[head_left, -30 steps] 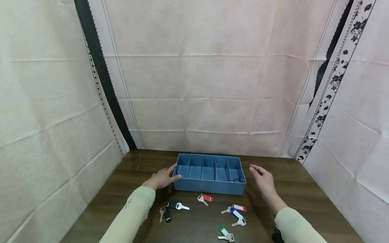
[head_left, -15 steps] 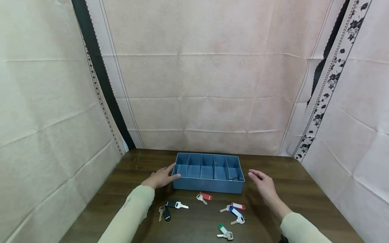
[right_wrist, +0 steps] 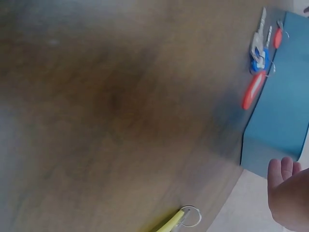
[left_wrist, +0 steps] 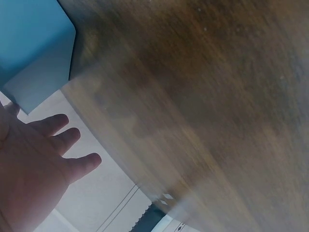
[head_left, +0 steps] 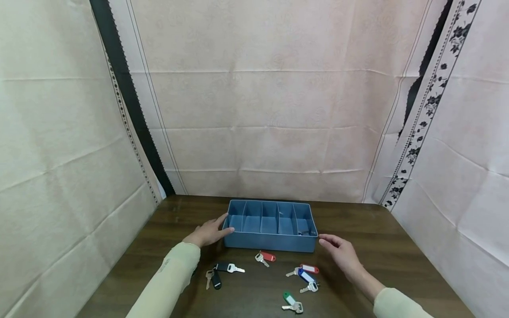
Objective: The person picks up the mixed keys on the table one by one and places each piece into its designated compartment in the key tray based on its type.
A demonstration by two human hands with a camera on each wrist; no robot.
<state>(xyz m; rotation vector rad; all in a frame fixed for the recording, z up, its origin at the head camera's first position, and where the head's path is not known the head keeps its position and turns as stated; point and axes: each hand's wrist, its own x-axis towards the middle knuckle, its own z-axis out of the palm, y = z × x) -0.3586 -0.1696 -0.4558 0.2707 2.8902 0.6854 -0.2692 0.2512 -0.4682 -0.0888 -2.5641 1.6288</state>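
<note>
A blue box with a row of compartments (head_left: 270, 242) stands on the table in the head view. My left hand (head_left: 209, 232) is at its left end, fingers spread and thumb at the front corner. By the right front corner is my right hand (head_left: 343, 254), its fingers lightly bent and nothing visible in them; the head view does not settle whether they touch the box. Something small and dark, perhaps a key (head_left: 306, 232), lies in the rightmost compartment. In front of the box, a red-tagged key (head_left: 261, 259) lies nearest to it.
Toward the right lie keys with a second red tag (head_left: 309, 268), a blue tag (head_left: 306, 276) and a green tag (head_left: 289, 298). Two black-tagged keys (head_left: 216, 279) lie left. The right wrist view shows a yellow tag (right_wrist: 170, 223) with a ring. Cloth hangs behind the table.
My right hand has come nearer to me and slightly left, closer to the box's right front corner. The left hand stays at the box. The head view has shifted slightly.
</note>
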